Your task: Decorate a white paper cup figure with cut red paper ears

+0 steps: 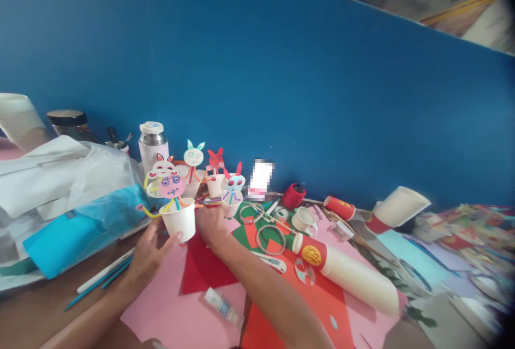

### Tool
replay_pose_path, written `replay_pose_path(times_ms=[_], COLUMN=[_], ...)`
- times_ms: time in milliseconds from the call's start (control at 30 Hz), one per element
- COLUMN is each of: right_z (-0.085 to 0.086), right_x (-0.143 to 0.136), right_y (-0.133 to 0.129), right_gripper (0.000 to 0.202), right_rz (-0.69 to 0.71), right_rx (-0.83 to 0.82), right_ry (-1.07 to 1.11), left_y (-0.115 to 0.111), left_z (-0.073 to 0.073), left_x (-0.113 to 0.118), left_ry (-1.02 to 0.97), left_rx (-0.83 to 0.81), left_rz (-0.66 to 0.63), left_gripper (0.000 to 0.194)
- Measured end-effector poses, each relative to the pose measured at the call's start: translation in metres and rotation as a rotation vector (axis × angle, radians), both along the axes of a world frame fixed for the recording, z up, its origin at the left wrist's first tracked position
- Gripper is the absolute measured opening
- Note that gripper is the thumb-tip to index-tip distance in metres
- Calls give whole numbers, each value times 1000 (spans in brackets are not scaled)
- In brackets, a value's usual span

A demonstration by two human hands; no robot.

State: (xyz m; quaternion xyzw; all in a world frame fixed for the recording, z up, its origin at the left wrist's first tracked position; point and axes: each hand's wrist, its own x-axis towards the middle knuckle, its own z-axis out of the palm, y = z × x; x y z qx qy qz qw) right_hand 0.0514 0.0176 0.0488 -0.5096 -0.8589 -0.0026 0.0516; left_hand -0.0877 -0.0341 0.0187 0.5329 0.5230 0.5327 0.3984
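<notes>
Glue tube (pixel 221 306) lies nearest; left hand (pixel 149 252) fingers grip a paper-cup puppet (pixel 177 215), right hand (pixel 210 220) fingers unclear. Four finished bunny cups (pixel 217 180) stand behind.

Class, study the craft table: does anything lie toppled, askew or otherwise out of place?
Yes. A long stack of paper cups lies on its side across the pink and red paper, and another paper cup further back is tipped over. The bunny cups stand upright, including the one the left hand holds.
</notes>
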Motion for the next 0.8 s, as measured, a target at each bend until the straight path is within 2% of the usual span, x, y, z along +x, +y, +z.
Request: replay_pose_path(times_ms=[100,167,233,300,333,400,467,633,800], right_z=[0,2,4,2,1,-4,-9,-11,-12], right_x=[9,24,45,68,78,95,105,116,126], right_y=[-12,-23,-36,-48,-55,-68,-80,-101,-111], right_gripper=[21,21,20,21,21,18,20,24,28], right_rz=[-137,-207,-213,-292,-346,-414,-431,-451,-458], right_rx=[9,16,-35,-420,-546,-690,-757,-819,-775], right_ry=[102,185,320,852,1088,1463,1682,1880,1949], left_y=[-1,-4,-7,-11,-13,-18,-23,-34,-35], left_z=[2,4,5,4,4,5,9,18,9], left_x=[1,2,4,6,8,13,19,36,45], left_ry=[16,0,-11,7,22,54,88,198,322], left_rx=[0,-15,-39,-64,-73,-80,-81,-113,-50], left_rz=[1,-17,-39,-75,-102,-162,-201,-298,-333], left_gripper=[58,57,57,58,59,59,57,49,44])
